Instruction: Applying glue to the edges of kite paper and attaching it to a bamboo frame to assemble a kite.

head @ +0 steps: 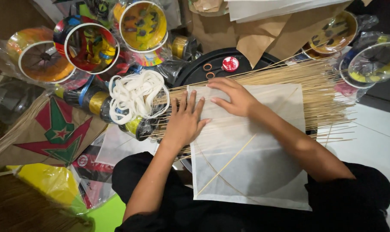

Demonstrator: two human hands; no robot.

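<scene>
Both hands are lying flat and open on a white paper kite (251, 159) that is resting across the person's lap and over a dark round tray (190, 71); nothing is being gripped, only pressed down. The left hand (184, 122) is spreading its fingers along the kite's left edge, and the right hand (231, 99) is pressing near the upper left corner, fingers pointing left. The sheet is looking thin, translucent and very light, likely to crease or tear under a hard pinch, so it is probably best handled with flat palms or by the thin bamboo spars (227, 165) that are crossing beneath the paper and giving it its only stiffness. A loose bundle of bamboo sticks (289, 79) is lying under and behind the kite's top edge, fanning out to the right, and could be snagging the paper or rolling away. Just left of the left hand a coil of white cord (137, 94) is sitting on shiny spools, with colourful string reels (87, 45) in plastic wrap crowding behind it. A brown kite with a red and green star (57, 135) is lying to the left, and brown paper sheets (264, 30) are piled beyond the tray
</scene>
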